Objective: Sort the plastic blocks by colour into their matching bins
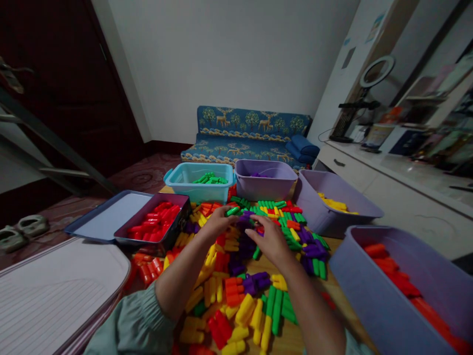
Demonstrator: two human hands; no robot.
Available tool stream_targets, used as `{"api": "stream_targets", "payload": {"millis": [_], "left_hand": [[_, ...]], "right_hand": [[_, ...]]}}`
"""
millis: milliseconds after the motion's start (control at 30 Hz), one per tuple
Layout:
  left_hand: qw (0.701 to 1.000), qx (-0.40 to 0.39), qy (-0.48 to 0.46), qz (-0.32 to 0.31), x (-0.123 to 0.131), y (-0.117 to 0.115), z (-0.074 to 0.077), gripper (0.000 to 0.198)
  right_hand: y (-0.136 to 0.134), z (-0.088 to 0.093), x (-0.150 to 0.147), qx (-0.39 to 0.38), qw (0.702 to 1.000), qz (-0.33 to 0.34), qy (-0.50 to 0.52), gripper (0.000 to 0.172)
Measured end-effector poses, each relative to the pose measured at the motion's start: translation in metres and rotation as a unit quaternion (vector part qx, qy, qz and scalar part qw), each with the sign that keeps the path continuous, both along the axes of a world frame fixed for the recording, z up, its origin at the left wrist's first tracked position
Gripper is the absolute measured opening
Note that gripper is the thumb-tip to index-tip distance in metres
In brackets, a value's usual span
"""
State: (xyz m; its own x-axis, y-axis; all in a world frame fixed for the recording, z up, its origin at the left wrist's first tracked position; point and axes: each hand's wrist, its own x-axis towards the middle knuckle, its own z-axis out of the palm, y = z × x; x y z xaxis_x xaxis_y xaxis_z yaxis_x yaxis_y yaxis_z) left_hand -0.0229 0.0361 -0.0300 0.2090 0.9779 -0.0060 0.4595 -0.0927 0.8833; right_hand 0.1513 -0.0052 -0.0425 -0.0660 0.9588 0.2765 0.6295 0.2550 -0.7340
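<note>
My left hand [220, 221] pinches a green plastic building block [232, 211] between thumb and fingers, just above the heap. To its right, my right hand [269, 237] hovers with thumb and fingers apart and nothing clearly in its grasp. Purple blocks [247, 246] lie between and below both hands. Around them the wooden table [263, 267] is strewn with loose yellow blocks [246, 309], red blocks [220, 328], orange blocks [234, 291] and more green ones. Some pieces are joined in rows. The palms hide part of the heap.
Behind the heap stand a light blue bin [173, 186] of green blocks and a purple bin [264, 188] of purple ones. Rightward are bins with yellow [308, 217] and orange-red blocks [351, 276]. An open-lidded box [185, 209] of red blocks sits left, near a pink-edged case [66, 291].
</note>
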Motion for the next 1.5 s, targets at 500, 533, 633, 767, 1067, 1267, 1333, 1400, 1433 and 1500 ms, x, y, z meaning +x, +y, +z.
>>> {"api": "stream_targets", "payload": {"millis": [500,533,633,767,1067,1267,1333,1400,1433,1500], "left_hand": [[0.916,-0.222,-0.327,-0.072,0.015,-0.033,-0.012,0.03],[0.916,-0.225,-0.323,-0.072,0.014,-0.033,-0.011,0.032],[0.923,-0.214,-0.311,-0.067,0.013,-0.032,-0.008,0.037],[0.939,-0.182,-0.285,-0.067,0.01,-0.033,-0.001,0.053],[0.988,0.045,0.033,-0.146,-0.02,-0.032,0.022,0.038],[0.997,0.011,-0.078,-0.011,-0.03,-0.025,0.024,0.045],[0.98,-0.012,-0.188,0.057,-0.031,-0.017,0.032,0.05],[0.951,-0.034,-0.292,0.092,-0.032,-0.003,0.048,0.05],[0.937,-0.044,-0.335,0.093,-0.033,0.006,0.06,0.051],[0.913,-0.031,-0.391,0.115,-0.036,0.027,0.084,0.058]], "right_hand": [[-0.002,0.0,-0.003,-0.057,0.988,0.005,0.141,0.028],[-0.002,-0.001,-0.003,-0.067,0.986,-0.007,0.15,0.028],[-0.001,-0.004,-0.004,-0.095,0.972,-0.032,0.211,0.028],[0.0,-0.005,-0.008,-0.115,0.943,-0.024,0.313,0.033],[-0.011,0.007,-0.029,-0.167,0.917,0.049,0.358,0.036],[0.002,0.016,-0.052,-0.148,0.907,0.045,0.392,0.03],[0.02,0.029,-0.064,-0.155,0.893,0.042,0.421,0.023],[0.045,0.05,-0.078,-0.159,0.88,0.038,0.447,0.015],[0.059,0.062,-0.085,-0.151,0.878,0.042,0.452,0.012],[0.085,0.086,-0.099,-0.126,0.888,0.04,0.441,0.013]]}}
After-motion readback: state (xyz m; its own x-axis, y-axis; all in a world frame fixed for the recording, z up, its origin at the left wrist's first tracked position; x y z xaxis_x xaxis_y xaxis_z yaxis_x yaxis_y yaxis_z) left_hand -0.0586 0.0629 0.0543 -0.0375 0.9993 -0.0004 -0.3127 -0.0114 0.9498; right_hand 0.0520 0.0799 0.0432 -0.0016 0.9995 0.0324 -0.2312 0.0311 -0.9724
